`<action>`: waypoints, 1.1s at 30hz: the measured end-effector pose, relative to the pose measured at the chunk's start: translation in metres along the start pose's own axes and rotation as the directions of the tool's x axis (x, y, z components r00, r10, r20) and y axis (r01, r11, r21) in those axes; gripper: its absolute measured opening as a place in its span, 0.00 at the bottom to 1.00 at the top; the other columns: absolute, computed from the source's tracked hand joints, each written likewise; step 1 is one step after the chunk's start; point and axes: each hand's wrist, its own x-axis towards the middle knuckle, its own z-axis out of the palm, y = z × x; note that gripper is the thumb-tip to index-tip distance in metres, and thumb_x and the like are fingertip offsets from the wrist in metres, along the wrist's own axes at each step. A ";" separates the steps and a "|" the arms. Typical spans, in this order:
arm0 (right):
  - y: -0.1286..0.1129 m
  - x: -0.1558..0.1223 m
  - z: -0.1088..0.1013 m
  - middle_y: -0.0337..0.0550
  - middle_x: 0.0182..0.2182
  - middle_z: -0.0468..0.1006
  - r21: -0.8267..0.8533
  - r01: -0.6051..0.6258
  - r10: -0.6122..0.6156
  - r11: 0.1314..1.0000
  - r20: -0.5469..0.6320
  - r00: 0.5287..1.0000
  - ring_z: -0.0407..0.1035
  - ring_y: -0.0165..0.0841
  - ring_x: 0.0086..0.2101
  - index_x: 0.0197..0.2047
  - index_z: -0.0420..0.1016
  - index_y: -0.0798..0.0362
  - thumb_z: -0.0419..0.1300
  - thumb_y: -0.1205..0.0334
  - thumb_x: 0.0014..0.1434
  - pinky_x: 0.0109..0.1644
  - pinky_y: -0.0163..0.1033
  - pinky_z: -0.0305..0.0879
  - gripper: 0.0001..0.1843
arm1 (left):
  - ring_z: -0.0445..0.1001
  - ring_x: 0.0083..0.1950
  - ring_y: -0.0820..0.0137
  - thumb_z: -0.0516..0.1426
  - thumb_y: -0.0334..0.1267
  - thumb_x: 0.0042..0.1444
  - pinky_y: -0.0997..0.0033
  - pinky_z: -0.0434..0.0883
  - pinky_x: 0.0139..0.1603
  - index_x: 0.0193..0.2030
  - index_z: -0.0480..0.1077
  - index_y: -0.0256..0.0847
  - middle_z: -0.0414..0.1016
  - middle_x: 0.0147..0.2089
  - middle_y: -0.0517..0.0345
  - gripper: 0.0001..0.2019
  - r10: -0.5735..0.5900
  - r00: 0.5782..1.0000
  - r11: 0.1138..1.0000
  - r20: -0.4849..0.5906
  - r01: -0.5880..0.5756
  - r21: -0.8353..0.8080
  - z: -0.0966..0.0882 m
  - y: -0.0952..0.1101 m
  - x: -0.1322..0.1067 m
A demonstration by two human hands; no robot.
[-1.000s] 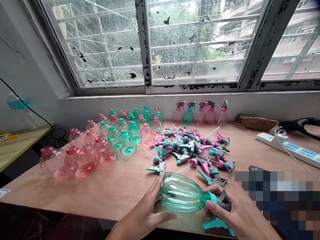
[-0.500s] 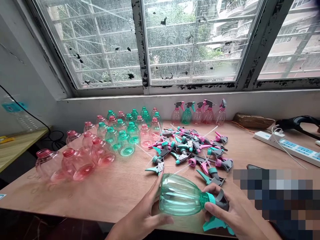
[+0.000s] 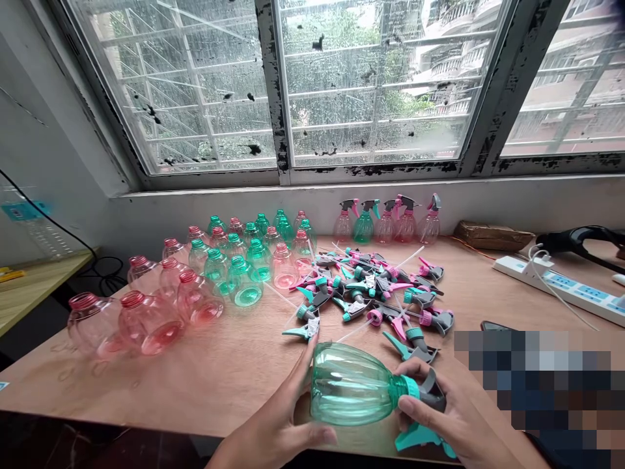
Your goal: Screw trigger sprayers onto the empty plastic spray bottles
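A clear green spray bottle [image 3: 349, 385] lies on its side in both my hands near the front edge of the wooden table [image 3: 234, 365]. My left hand [image 3: 280, 423] wraps round its wide base. My right hand [image 3: 439, 420] grips the grey and teal trigger head [image 3: 430, 397] at the bottle's neck. Just beyond lies a heap of loose trigger heads [image 3: 375, 293], pink and teal, with white dip tubes.
Several open pink and green bottles [image 3: 219, 273] stand at the left and middle. Finished spray bottles [image 3: 390, 221] line the wall under the window. A white power strip [image 3: 561, 286], a black object [image 3: 581, 238] and a brown packet [image 3: 493, 236] lie at right.
The bottle and both hands have stayed nearly in place; the view has shifted slightly, and my left thumb has closed a little more round the base.
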 end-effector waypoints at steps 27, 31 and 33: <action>-0.002 -0.001 0.001 0.38 0.22 0.83 -0.037 0.000 0.000 0.999 0.000 1.000 0.77 0.37 0.25 0.42 0.74 0.53 0.70 0.49 0.56 0.31 0.41 0.72 0.19 | 0.38 0.79 0.52 0.65 0.36 0.58 0.45 0.43 0.77 0.75 0.29 0.58 0.30 0.81 0.54 0.53 0.019 1.000 0.991 0.006 -0.020 0.133 -0.004 -0.009 0.000; -0.002 0.000 0.001 0.38 0.22 0.83 -0.021 0.000 0.000 1.000 0.002 1.000 0.77 0.37 0.26 0.42 0.73 0.53 0.71 0.49 0.56 0.32 0.41 0.72 0.19 | 0.34 0.80 0.56 0.64 0.33 0.58 0.49 0.39 0.78 0.75 0.32 0.59 0.32 0.81 0.57 0.51 0.008 1.000 0.984 -0.024 -0.004 0.179 -0.003 -0.007 -0.002; -0.003 -0.001 0.001 0.38 0.22 0.84 -0.004 -0.006 0.006 1.000 0.004 1.000 0.77 0.37 0.26 0.42 0.73 0.53 0.71 0.49 0.56 0.32 0.41 0.73 0.19 | 0.34 0.80 0.58 0.63 0.30 0.59 0.49 0.41 0.78 0.75 0.32 0.63 0.33 0.80 0.61 0.50 0.026 0.999 0.979 -0.028 -0.020 0.205 -0.002 -0.006 -0.003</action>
